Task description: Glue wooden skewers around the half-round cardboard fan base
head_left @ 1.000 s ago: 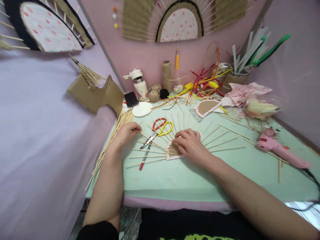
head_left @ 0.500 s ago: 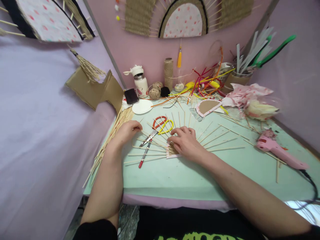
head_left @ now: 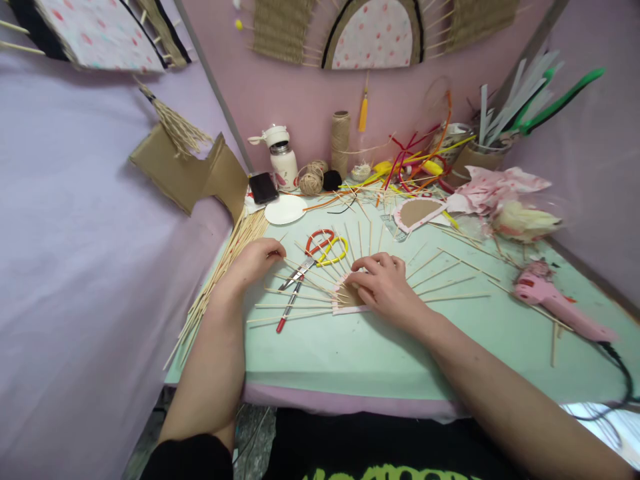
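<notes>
A half-round cardboard piece with a pink-and-white edge (head_left: 347, 308) lies flat, thin wooden sticks (head_left: 300, 307) fanning out from it. My right hand (head_left: 383, 283) rests over its right part, fingers apart and bent, hiding much of the cardboard. At the fan's left side, my left hand (head_left: 255, 260) is closed, thumb and fingertips pinched at the outer end of one stick. Scissors with red and yellow handles (head_left: 320, 248) lie beneath the left sticks. A red-ended pen (head_left: 287, 310) is below the scissors, also crossed by sticks.
A bundle of sticks (head_left: 215, 287) lies along the left edge. On the right is a pink glue gun (head_left: 560, 300) with its cable. Behind are a bottle (head_left: 283, 163), twine balls (head_left: 311, 180), a second half-round piece (head_left: 417, 213) and crumpled fabric (head_left: 500, 187).
My right hand has shifted slightly right across the cardboard, uncovering more of its left part. My left hand stays at the stick's end. The camera view has moved a little.
</notes>
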`<move>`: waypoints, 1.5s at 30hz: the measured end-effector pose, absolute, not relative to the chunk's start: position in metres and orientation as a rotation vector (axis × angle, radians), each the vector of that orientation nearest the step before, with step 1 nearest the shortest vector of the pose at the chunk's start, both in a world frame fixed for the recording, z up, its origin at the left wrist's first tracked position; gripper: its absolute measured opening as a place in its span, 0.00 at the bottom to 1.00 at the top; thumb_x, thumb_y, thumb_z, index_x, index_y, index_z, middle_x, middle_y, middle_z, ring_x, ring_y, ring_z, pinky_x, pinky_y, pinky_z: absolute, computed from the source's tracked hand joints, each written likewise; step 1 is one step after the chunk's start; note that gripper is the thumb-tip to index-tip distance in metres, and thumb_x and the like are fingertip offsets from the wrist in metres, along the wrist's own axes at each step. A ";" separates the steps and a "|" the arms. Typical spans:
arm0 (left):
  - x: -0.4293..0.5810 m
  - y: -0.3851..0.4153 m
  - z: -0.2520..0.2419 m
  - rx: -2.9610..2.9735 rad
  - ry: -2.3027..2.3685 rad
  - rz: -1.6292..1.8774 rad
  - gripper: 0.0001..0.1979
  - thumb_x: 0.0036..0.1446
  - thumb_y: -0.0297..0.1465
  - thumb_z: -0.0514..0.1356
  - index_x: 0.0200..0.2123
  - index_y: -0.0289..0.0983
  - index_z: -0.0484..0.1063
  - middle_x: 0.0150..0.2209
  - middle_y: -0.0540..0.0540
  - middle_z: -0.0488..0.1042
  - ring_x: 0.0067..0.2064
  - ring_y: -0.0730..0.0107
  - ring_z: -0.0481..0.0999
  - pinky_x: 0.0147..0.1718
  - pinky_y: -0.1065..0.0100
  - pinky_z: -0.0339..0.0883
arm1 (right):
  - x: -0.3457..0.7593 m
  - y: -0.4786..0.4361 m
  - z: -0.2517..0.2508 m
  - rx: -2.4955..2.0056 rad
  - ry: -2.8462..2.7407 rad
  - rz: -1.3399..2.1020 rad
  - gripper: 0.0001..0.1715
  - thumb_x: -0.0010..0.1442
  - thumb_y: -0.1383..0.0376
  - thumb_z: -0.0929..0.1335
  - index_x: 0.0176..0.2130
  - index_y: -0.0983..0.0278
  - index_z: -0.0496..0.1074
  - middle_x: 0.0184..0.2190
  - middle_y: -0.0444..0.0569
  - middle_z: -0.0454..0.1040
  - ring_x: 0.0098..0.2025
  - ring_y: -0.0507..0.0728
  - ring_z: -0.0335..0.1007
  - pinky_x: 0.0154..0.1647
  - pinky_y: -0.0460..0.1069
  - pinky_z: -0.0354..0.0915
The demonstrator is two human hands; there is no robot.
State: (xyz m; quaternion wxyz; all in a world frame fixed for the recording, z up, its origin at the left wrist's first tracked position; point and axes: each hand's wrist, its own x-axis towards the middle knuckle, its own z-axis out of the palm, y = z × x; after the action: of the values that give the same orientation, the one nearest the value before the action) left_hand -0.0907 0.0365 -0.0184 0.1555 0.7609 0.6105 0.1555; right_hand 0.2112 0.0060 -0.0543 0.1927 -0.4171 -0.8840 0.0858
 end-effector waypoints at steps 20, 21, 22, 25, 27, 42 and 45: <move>-0.090 0.034 -0.017 2.167 1.758 0.448 0.12 0.50 0.30 0.53 0.31 0.38 0.76 0.35 0.46 0.79 0.39 0.63 0.74 0.42 0.65 0.66 | 0.206 -0.002 -0.057 -1.059 -2.496 0.197 0.12 0.62 0.70 0.65 0.38 0.61 0.79 0.41 0.46 0.80 0.46 0.58 0.61 0.48 0.58 0.45; -0.091 0.034 -0.017 2.167 1.764 0.450 0.12 0.49 0.30 0.53 0.31 0.38 0.76 0.35 0.46 0.79 0.39 0.63 0.74 0.42 0.65 0.66 | 0.206 -0.002 -0.057 -1.060 -2.500 0.195 0.13 0.62 0.70 0.65 0.38 0.61 0.79 0.41 0.46 0.80 0.46 0.58 0.61 0.48 0.58 0.45; -0.091 0.034 -0.017 2.166 1.770 0.450 0.12 0.49 0.30 0.53 0.31 0.38 0.76 0.35 0.46 0.79 0.39 0.63 0.74 0.42 0.65 0.67 | 0.206 -0.001 -0.057 -1.062 -2.502 0.195 0.13 0.62 0.70 0.65 0.38 0.61 0.79 0.41 0.46 0.80 0.46 0.58 0.61 0.47 0.58 0.45; -0.091 0.034 -0.016 2.162 1.777 0.450 0.11 0.49 0.30 0.53 0.31 0.38 0.76 0.35 0.46 0.79 0.39 0.63 0.75 0.42 0.65 0.66 | 0.205 -0.001 -0.057 -1.062 -2.504 0.203 0.13 0.62 0.71 0.64 0.37 0.61 0.78 0.40 0.47 0.80 0.46 0.59 0.60 0.46 0.57 0.45; -0.091 0.033 -0.015 2.160 1.777 0.448 0.11 0.49 0.30 0.53 0.31 0.38 0.76 0.35 0.46 0.79 0.39 0.63 0.75 0.42 0.65 0.66 | 0.205 -0.002 -0.057 -1.063 -2.505 0.207 0.13 0.62 0.71 0.64 0.37 0.61 0.78 0.40 0.47 0.80 0.46 0.59 0.60 0.46 0.57 0.45; -0.089 0.033 -0.013 2.176 1.800 0.394 0.11 0.50 0.30 0.54 0.31 0.38 0.77 0.36 0.45 0.79 0.40 0.62 0.75 0.43 0.65 0.66 | 0.204 -0.003 -0.058 -1.046 -2.520 0.158 0.11 0.60 0.71 0.66 0.37 0.62 0.78 0.39 0.47 0.80 0.45 0.59 0.60 0.45 0.57 0.44; -0.088 0.032 -0.012 2.165 1.810 0.395 0.11 0.50 0.29 0.54 0.31 0.38 0.77 0.36 0.46 0.79 0.40 0.62 0.75 0.43 0.65 0.67 | 0.203 -0.003 -0.057 -1.058 -2.547 0.141 0.11 0.60 0.71 0.67 0.38 0.62 0.79 0.39 0.48 0.80 0.46 0.59 0.60 0.45 0.57 0.45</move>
State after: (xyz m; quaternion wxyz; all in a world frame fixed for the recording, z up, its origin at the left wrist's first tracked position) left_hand -0.0875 0.0323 -0.0117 0.1454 0.7517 0.6285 0.1370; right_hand 0.2035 -0.0028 -0.0573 0.1890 -0.3761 -0.9057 0.0501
